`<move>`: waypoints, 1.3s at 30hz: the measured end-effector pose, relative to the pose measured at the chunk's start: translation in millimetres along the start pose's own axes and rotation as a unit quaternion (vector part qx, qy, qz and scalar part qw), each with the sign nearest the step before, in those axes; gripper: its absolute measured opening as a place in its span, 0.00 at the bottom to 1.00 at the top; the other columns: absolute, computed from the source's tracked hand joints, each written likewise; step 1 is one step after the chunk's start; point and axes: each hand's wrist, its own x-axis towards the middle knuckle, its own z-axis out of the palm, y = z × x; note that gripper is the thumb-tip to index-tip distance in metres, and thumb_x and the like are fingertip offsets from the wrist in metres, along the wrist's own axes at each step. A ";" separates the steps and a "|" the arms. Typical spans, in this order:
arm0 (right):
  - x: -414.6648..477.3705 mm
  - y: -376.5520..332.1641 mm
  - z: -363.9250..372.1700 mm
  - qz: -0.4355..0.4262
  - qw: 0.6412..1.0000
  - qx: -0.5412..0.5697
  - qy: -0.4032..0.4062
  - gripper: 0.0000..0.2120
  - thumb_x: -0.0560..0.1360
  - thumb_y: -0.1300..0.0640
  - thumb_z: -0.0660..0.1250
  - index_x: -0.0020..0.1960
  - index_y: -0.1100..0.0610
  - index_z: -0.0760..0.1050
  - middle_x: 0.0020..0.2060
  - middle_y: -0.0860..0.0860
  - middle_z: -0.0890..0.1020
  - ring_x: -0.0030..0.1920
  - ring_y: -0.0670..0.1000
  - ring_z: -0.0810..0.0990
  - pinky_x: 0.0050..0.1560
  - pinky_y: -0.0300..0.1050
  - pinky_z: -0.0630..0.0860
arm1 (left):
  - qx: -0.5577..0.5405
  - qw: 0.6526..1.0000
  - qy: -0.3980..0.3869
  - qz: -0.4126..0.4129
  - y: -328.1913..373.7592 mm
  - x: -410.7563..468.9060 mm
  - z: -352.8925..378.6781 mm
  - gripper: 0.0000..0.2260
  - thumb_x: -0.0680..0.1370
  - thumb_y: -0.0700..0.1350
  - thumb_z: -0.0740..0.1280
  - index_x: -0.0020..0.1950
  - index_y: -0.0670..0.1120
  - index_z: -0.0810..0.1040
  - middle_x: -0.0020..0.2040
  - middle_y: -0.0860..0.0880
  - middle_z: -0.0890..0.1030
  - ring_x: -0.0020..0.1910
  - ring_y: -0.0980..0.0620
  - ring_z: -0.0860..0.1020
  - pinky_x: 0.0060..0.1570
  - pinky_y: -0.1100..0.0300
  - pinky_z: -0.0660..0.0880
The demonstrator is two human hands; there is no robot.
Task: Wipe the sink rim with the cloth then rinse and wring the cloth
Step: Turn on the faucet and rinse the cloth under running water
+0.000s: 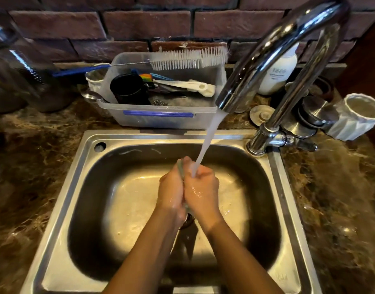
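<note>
Head view: we've got the cloth (181, 169) squeezed between both palms under the running water (205, 145), left hand (171, 190) and right hand (201, 193) clamped shut around it. Looks thin, soggy, slippery; we'd grip both ends to wring.

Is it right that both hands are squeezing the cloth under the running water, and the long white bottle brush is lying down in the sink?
Not quite. The head view shows the long white bottle brush resting across the clear plastic tub behind the steel sink. Both hands do squeeze the grey cloth under running water.
</note>
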 end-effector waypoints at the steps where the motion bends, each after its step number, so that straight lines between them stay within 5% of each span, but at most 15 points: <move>1: 8.6 5.9 -5.0 0.035 0.999 0.015 0.004 0.12 0.80 0.47 0.67 0.40 0.47 0.83 0.38 0.47 0.86 0.45 0.49 0.86 0.46 0.43 0.83 | -0.047 0.998 -0.028 -0.034 5.0 -4.6 0.7 0.14 0.81 0.55 0.64 0.50 0.46 0.84 0.37 0.47 0.84 0.36 0.52 0.83 0.36 0.60 0.79; 3: 19.2 16.1 -14.4 0.132 0.988 0.082 -0.016 0.14 0.80 0.47 0.66 0.40 0.50 0.84 0.41 0.52 0.87 0.46 0.54 0.87 0.53 0.53 0.83 | -0.111 0.991 -0.037 -0.061 11.4 -6.3 3.8 0.16 0.78 0.58 0.69 0.51 0.46 0.85 0.42 0.46 0.82 0.39 0.52 0.79 0.49 0.57 0.77; 5: 14.3 22.8 -17.8 0.216 0.959 0.173 -0.060 0.19 0.81 0.42 0.62 0.45 0.52 0.85 0.42 0.54 0.88 0.45 0.53 0.87 0.53 0.51 0.81 | -0.135 0.990 -0.024 -0.031 19.3 -8.2 10.7 0.18 0.77 0.59 0.69 0.57 0.47 0.84 0.47 0.45 0.79 0.44 0.51 0.77 0.56 0.53 0.75; 9: 2.4 10.3 -14.8 0.232 0.933 0.269 -0.053 0.22 0.80 0.38 0.59 0.54 0.52 0.83 0.44 0.53 0.89 0.53 0.54 0.85 0.63 0.54 0.78 | -0.064 0.997 0.018 0.025 24.6 -5.4 20.3 0.17 0.79 0.58 0.66 0.55 0.45 0.82 0.45 0.44 0.80 0.45 0.48 0.82 0.49 0.50 0.81; 13: -10.0 -19.8 -9.5 0.063 0.982 0.173 -0.049 0.16 0.80 0.41 0.62 0.46 0.49 0.81 0.40 0.48 0.85 0.47 0.47 0.85 0.47 0.44 0.81 | 0.081 0.992 0.070 0.073 6.7 3.9 8.4 0.17 0.81 0.58 0.63 0.48 0.47 0.85 0.44 0.42 0.85 0.48 0.41 0.85 0.52 0.42 0.81; 16: -13.6 -18.9 -4.8 -0.021 0.998 0.045 -0.048 0.14 0.78 0.41 0.66 0.38 0.47 0.80 0.32 0.44 0.83 0.40 0.44 0.85 0.42 0.35 0.80 | 0.084 0.995 0.020 0.056 2.9 1.0 1.4 0.14 0.83 0.54 0.62 0.45 0.52 0.85 0.43 0.46 0.86 0.47 0.46 0.85 0.49 0.50 0.82; 21: 13.5 -2.3 -11.1 0.080 0.997 0.017 0.001 0.15 0.80 0.45 0.67 0.37 0.48 0.82 0.36 0.50 0.85 0.44 0.54 0.85 0.50 0.50 0.83 | 0.015 1.000 -0.015 -0.014 9.6 -6.3 8.1 0.18 0.80 0.59 0.63 0.57 0.46 0.82 0.48 0.44 0.85 0.47 0.47 0.84 0.53 0.49 0.81; 23: 3.1 -6.3 -7.6 0.084 0.995 0.044 -0.019 0.17 0.81 0.45 0.64 0.36 0.48 0.81 0.36 0.53 0.84 0.44 0.53 0.85 0.48 0.51 0.82 | 0.010 1.000 0.019 0.017 10.8 -0.1 9.1 0.16 0.82 0.57 0.62 0.54 0.46 0.82 0.44 0.46 0.84 0.44 0.51 0.84 0.46 0.53 0.81; 25: -10.0 -15.2 -2.7 0.051 0.996 0.071 -0.029 0.15 0.81 0.45 0.64 0.40 0.49 0.82 0.36 0.51 0.85 0.43 0.48 0.85 0.48 0.48 0.82 | 0.042 0.998 0.010 0.042 11.7 4.1 8.2 0.15 0.83 0.54 0.60 0.49 0.47 0.83 0.40 0.49 0.84 0.37 0.56 0.83 0.36 0.62 0.77; 28: -1.7 -12.6 -8.3 0.011 1.000 -0.006 0.000 0.16 0.81 0.45 0.64 0.39 0.48 0.82 0.31 0.45 0.83 0.38 0.45 0.84 0.40 0.36 0.80 | 0.027 0.999 -0.028 -0.022 13.5 0.4 3.7 0.14 0.82 0.54 0.63 0.46 0.48 0.84 0.36 0.50 0.82 0.35 0.54 0.79 0.35 0.61 0.73; 33: 17.2 -1.5 -23.8 0.055 0.991 -0.122 -0.025 0.14 0.80 0.49 0.65 0.44 0.57 0.82 0.40 0.55 0.85 0.46 0.57 0.84 0.54 0.60 0.81 | -0.086 0.990 -0.067 -0.088 2.9 -1.4 -7.6 0.19 0.80 0.57 0.63 0.41 0.46 0.86 0.34 0.48 0.82 0.33 0.52 0.79 0.39 0.58 0.74; 36: 8.7 -9.9 -26.2 0.038 0.991 -0.113 -0.058 0.12 0.81 0.50 0.64 0.41 0.50 0.82 0.41 0.50 0.84 0.48 0.53 0.84 0.54 0.55 0.83 | -0.114 0.991 -0.024 -0.073 -3.6 0.5 -6.4 0.16 0.83 0.53 0.61 0.47 0.46 0.84 0.36 0.47 0.83 0.33 0.53 0.80 0.34 0.61 0.76; 39: -0.9 -20.3 -30.7 0.010 0.985 -0.150 -0.089 0.13 0.80 0.56 0.66 0.39 0.46 0.82 0.43 0.48 0.85 0.47 0.50 0.85 0.47 0.47 0.85 | -0.195 0.974 -0.031 -0.107 -9.2 0.9 -9.5 0.21 0.83 0.51 0.59 0.41 0.45 0.87 0.37 0.46 0.83 0.39 0.51 0.78 0.40 0.58 0.72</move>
